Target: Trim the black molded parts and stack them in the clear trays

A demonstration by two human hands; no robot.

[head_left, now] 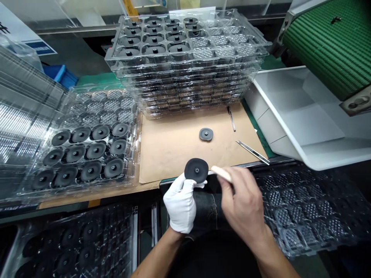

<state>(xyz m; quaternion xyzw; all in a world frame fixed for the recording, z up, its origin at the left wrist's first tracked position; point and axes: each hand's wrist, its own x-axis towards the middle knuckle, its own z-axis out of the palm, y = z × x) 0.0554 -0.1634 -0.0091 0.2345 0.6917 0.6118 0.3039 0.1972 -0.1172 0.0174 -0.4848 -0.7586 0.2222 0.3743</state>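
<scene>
My left hand (180, 202), in a white glove, is closed on a round black disc (196, 170) with a small raised ring at its centre. The disc is held up face towards me above the table's front edge. Just right of it is my bare right hand (242, 197). Its index finger points towards the disc and wears a pale cover like a finger cot (222, 173); the other fingers are partly hidden. I see nothing held in that hand. A smaller grey disc (206, 134) lies on the brown paper (169, 143) beyond.
Clear trays with black discs are stacked (188, 85) at the back. Another part-filled tray (87, 146) lies left. Two pairs of tweezers (252, 152) (231, 119) rest on the paper's right side. A white bin (272, 127) and green conveyor belt (333, 42) stand right.
</scene>
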